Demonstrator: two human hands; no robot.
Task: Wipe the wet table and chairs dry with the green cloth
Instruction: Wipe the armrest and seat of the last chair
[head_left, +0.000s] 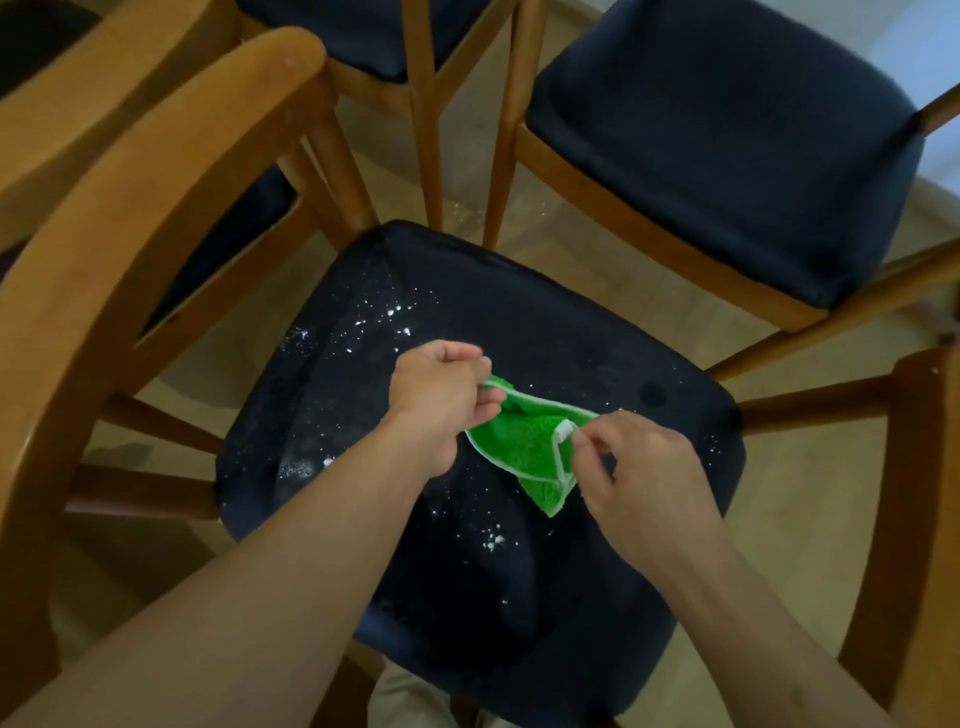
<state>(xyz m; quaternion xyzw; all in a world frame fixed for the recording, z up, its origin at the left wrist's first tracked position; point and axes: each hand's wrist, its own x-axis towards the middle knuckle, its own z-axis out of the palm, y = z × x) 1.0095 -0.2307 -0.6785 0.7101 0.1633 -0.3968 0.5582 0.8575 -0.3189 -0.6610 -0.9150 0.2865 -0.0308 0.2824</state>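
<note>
A green cloth (524, 452) with a white hem hangs stretched between my two hands just above a dark blue chair seat (363, 415). My left hand (441, 395) pinches the cloth's upper left corner. My right hand (639, 467) pinches the white edge at its right side. Bright water drops speckle the seat to the left of and below the cloth. The chair's curved wooden backrest (156, 197) arcs across the left of the view.
A second blue-seated wooden chair (727, 145) stands at the upper right and a third (374, 36) at the top. A wooden frame piece (914, 509) rises at the right edge. Beige floor (597, 260) shows between the chair legs.
</note>
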